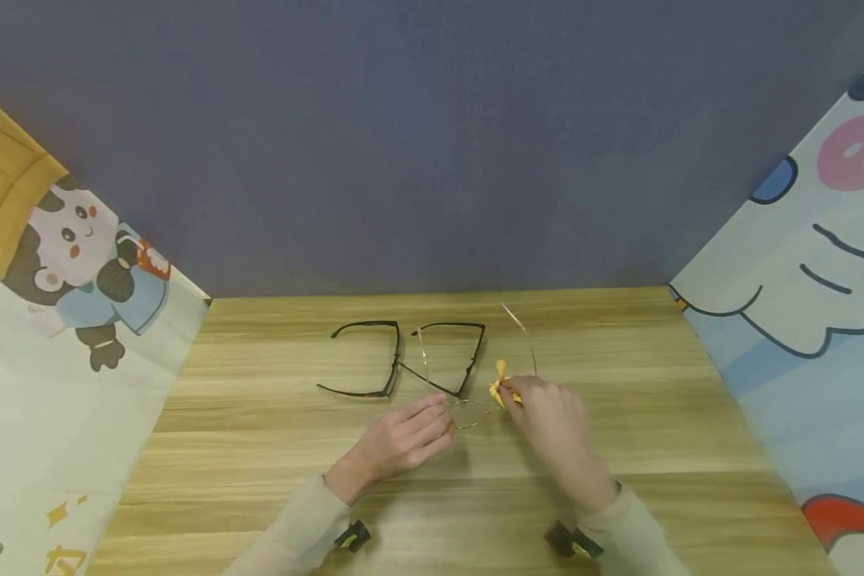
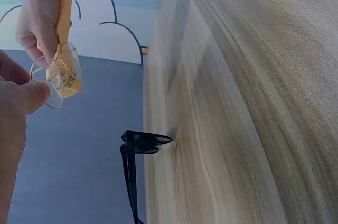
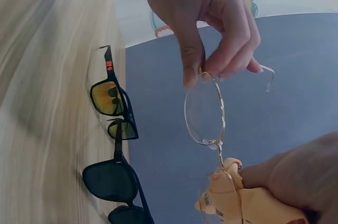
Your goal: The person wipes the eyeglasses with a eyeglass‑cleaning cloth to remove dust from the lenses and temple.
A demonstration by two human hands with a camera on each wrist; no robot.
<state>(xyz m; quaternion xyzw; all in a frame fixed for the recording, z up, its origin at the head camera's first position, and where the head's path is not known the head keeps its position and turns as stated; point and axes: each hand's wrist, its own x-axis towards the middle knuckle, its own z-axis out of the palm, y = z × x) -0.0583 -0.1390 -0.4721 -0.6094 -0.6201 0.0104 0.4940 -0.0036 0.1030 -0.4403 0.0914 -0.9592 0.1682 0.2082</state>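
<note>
My left hand [image 1: 410, 436] pinches thin gold-rimmed eyeglasses [image 3: 222, 109] by the outer edge of one lens, between thumb and fingers. The glasses are held up over the table, and their slim temples stretch away toward the back wall. My right hand [image 1: 550, 420] grips a crumpled yellow cloth [image 3: 264, 205] with dark printed marks. In the right wrist view, the cloth lies behind the other lens, close against it. The left wrist view shows the cloth bunched at the lens, with my right thumb and fingers on it.
Two pairs of black-framed glasses rest on the wooden table [image 1: 259, 448] beyond my hands. The left pair [image 3: 107, 97] has yellow-tinted lenses and a red mark on a temple; the other [image 3: 110, 182] has dark lenses. A grey wall [image 1: 432, 160] stands at the back, printed panels at both sides.
</note>
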